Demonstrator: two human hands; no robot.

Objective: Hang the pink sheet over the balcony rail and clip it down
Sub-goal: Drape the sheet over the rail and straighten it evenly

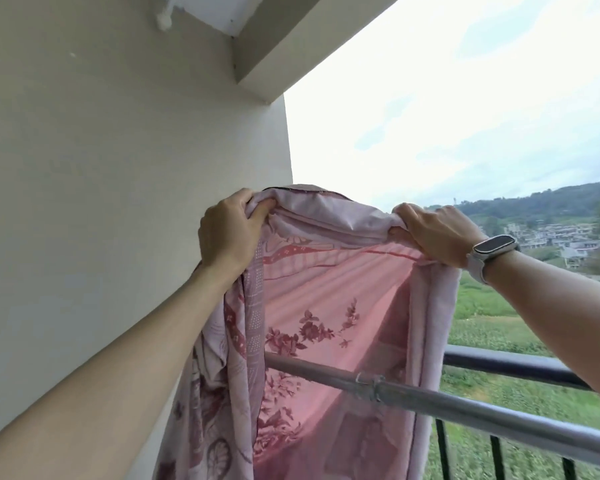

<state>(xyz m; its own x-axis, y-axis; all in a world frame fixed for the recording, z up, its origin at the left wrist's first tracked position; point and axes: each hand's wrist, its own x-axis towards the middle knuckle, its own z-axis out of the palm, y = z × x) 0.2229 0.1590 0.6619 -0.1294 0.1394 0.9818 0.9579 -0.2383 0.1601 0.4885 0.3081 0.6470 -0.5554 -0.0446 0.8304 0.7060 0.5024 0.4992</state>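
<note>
Pink sheet (333, 306) is hanging mid-frame; your left hand (227, 233) and right hand (437, 233) are gripping its bunched edge above the rail (465, 407); wind risks tugging it loose.

The lower part of the pink sheet (329, 306) runs off the bottom edge, so I cannot see where it ends. My left hand (229, 233) has its fingers (257, 206) buried in the bunched hem, and the fingers of my right hand (437, 233) curl under the fold, out of sight. The sheet covers the near end of the grey pole (465, 407) and the dark balcony rail (513, 367) behind it. My forearms are cut off at the frame's edges. The far houses (551, 237) are too small to make out
</note>
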